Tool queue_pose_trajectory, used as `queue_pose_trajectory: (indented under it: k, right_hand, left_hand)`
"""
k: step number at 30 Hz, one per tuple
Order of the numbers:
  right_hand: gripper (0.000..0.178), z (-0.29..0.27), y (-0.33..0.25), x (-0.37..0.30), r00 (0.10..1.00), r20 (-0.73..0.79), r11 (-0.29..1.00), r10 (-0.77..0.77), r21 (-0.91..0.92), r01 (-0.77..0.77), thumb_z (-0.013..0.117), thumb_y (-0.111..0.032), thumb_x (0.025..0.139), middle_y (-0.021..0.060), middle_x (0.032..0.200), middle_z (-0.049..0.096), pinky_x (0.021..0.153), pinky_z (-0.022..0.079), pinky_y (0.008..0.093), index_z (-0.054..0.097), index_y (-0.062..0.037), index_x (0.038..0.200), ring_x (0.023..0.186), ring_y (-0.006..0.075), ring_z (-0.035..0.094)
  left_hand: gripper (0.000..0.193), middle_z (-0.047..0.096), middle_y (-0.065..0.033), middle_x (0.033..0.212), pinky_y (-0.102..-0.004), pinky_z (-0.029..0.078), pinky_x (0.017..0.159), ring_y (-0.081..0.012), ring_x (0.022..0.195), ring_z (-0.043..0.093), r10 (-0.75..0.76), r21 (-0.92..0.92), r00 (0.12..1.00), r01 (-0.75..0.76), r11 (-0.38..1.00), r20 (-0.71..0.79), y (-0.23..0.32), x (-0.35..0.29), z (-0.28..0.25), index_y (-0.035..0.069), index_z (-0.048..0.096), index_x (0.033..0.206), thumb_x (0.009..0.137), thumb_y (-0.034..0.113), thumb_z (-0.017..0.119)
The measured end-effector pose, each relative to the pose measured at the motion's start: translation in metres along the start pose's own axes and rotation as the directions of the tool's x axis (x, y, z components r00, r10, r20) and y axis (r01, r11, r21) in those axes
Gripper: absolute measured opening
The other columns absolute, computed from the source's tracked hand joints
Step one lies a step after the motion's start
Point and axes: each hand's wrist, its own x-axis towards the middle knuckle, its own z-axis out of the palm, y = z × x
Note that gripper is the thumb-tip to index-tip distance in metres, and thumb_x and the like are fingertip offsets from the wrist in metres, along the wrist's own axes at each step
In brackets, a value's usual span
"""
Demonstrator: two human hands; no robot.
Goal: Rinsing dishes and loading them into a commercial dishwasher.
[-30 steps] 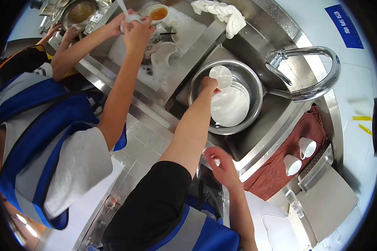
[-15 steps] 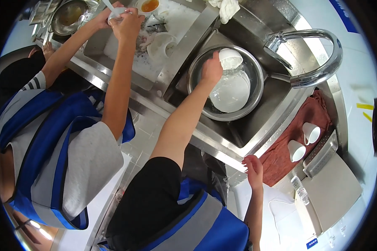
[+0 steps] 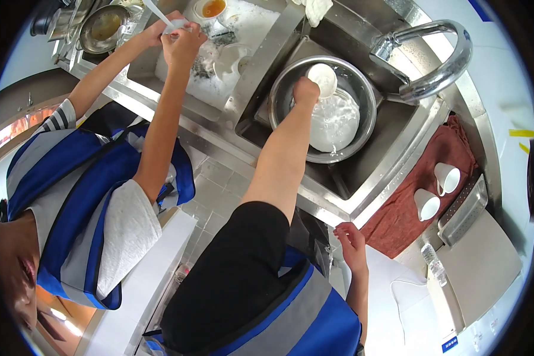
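My left hand grips a white cup over the steel basin in the right-hand sink. The cup is tilted so its round mouth faces up toward me, and its handle is hidden. Below it in the basin, under water, lies a large white round dish. My right hand hangs beside the sink's front corner with its fingers loosely bent and apart, nothing in them. Nearest to it is a reddish-brown cloth on the counter, where two white mugs lie tipped over.
A curved chrome faucet arches over the right sink. To the left, a co-worker's hands hold a white item above a foamy sink with dishes. A clear plastic bottle and a perforated metal tray lie right of the cloth.
My left hand has turned the cup so its mouth faces up more, and shifted slightly relative to the basin. My right hand's fingers have bent a little more. The co-worker's face has come into view.
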Motion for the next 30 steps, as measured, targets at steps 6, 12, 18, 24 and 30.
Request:
queue_pose_trajectory:
  k: [6,12,18,24,30]
  right_hand:
    - [0.011,-0.012,0.005,-0.010,0.996,0.011,0.980,0.085,0.179,-0.085,0.048,-0.008,0.087,0.0048,0.083,0.058,0.070,0.043,0.0245,0.054,-0.0004,0.093,0.079,0.0114,0.054]
    - [0.012,-0.024,0.007,-0.021,0.999,-0.008,0.979,0.052,0.195,-0.050,0.047,-0.008,0.087,0.0052,0.082,0.058,0.069,0.043,0.0248,0.054,-0.0006,0.093,0.078,0.0120,0.054]
    - [0.011,-0.035,0.010,-0.031,0.997,0.066,0.980,-0.046,0.194,0.032,0.050,-0.008,0.086,0.0045,0.083,0.058,0.069,0.042,0.0238,0.054,-0.0011,0.094,0.077,0.0117,0.054]
    - [0.011,-0.057,0.022,-0.042,0.990,0.133,0.997,-0.056,0.051,0.049,0.050,-0.009,0.087,0.0031,0.080,0.058,0.066,0.042,0.0225,0.055,-0.0026,0.093,0.075,0.0105,0.054]
    - [0.009,-0.087,0.042,-0.053,0.982,0.151,0.989,-0.115,0.111,0.099,0.048,-0.009,0.087,0.0017,0.079,0.058,0.063,0.043,0.0205,0.053,-0.0039,0.092,0.071,0.0082,0.054]
  left_hand:
    - [0.028,0.060,-0.0177,0.089,-0.0307,0.054,0.055,-0.0238,0.065,0.062,-0.099,-0.722,0.940,0.315,0.616,0.326,-0.025,0.013,0.021,-0.003,0.049,0.108,0.082,0.003,0.040]
    - [0.029,0.061,-0.0206,0.082,-0.0367,0.052,0.054,-0.0276,0.067,0.063,0.331,-0.495,0.915,-0.402,0.770,-0.229,0.000,-0.056,-0.006,-0.001,0.045,0.111,0.083,0.005,0.045]
    - [0.044,0.058,-0.0194,0.094,-0.0419,0.047,0.071,-0.0357,0.083,0.057,0.784,0.267,0.543,-0.741,0.616,-0.302,0.017,-0.130,-0.062,0.005,0.044,0.113,0.070,0.000,0.053]
    - [0.051,0.059,-0.0152,0.095,-0.0401,0.048,0.072,-0.0340,0.084,0.057,0.861,0.371,0.274,-0.816,0.444,-0.428,0.021,-0.174,-0.086,0.006,0.044,0.116,0.067,-0.003,0.055]
    - [0.056,0.056,-0.0154,0.092,-0.0397,0.047,0.071,-0.0326,0.083,0.056,0.797,0.444,0.086,-0.792,0.419,-0.598,0.053,-0.229,-0.135,0.007,0.041,0.120,0.067,-0.001,0.056]
